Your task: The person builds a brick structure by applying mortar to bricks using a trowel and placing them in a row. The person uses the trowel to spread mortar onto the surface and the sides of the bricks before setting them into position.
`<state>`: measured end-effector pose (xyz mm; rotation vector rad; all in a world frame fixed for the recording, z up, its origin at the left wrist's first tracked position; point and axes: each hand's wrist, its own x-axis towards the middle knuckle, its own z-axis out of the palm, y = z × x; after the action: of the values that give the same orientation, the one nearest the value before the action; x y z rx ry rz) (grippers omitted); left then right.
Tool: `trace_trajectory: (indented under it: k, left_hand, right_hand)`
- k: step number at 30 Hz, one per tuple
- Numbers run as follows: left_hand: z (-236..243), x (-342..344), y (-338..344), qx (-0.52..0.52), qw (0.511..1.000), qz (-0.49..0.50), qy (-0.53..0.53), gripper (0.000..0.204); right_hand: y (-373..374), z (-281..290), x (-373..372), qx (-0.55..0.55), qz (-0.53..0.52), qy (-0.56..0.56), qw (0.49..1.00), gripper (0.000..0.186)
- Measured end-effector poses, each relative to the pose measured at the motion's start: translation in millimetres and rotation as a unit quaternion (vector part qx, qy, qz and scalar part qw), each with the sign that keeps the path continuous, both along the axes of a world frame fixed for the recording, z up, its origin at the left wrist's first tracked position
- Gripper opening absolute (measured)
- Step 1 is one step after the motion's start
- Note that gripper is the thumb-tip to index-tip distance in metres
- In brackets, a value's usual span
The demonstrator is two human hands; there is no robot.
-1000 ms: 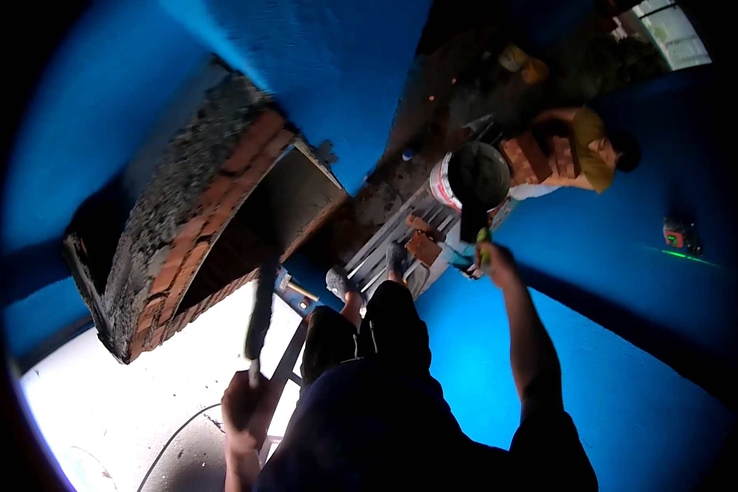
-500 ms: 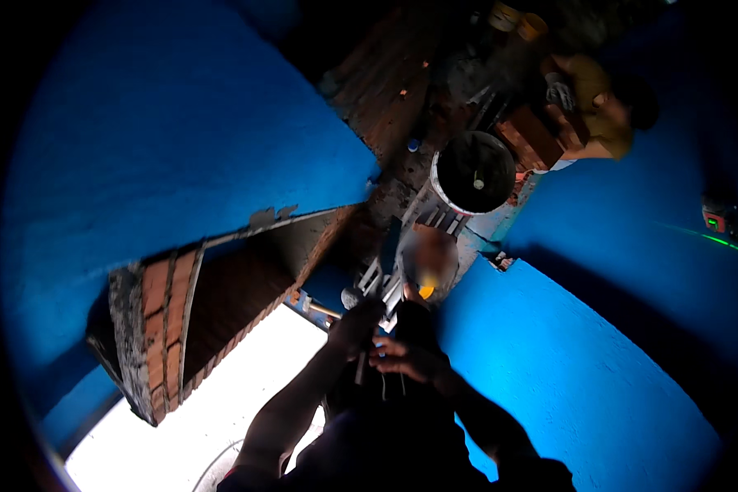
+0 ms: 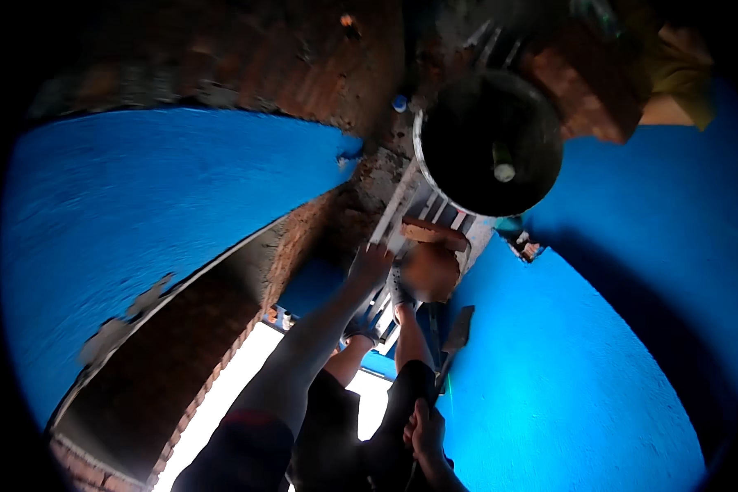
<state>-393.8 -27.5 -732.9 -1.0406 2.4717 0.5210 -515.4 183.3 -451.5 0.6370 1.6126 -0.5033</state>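
My left hand reaches forward, its fingers bent over the long pale rail of a slatted platform. Low in the view, near my thigh, my right hand is closed around the handle of a trowel. The trowel's grey blade points up and away, in front of the blue wall. Ahead of my feet, a reddish brick lies across the slats. Beside it is a rounded brown shape, too blurred to name.
A large round bucket with a dark inside holds a pale-ended tool. Bricks are stacked beyond it, next to a person in a yellow top. Blue walls flank the platform. A brick-edged opening lies on the left.
My hands, close together before, are now apart. The left has stretched forward to the rail; the right has dropped back, holding the trowel. The view has moved closer to the bucket.
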Motion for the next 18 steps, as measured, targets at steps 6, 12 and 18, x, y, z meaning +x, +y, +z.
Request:
trace_trajectory:
  k: [6, 12, 18]
  left_hand:
    - [-123.3, -68.4, -8.5, -0.077, 0.984, -0.038, 0.157, 0.055]
    - [-149.4, -67.8, -36.7, 0.153, 0.982, 0.039, 0.106, 0.046]
    - [-32.0, 53.7, -67.1, 0.394, 0.767, 0.474, 0.175, 0.050]
  right_hand:
    - [-5.7, 7.1, -17.3, 0.011, 0.002, 0.010, 1.000, 0.037]
    - [-14.4, 14.5, -5.0, -0.063, 0.062, 0.072, 0.993, 0.039]
    - [24.0, 5.6, 25.2, -0.061, 0.026, 0.036, 0.997, 0.033]
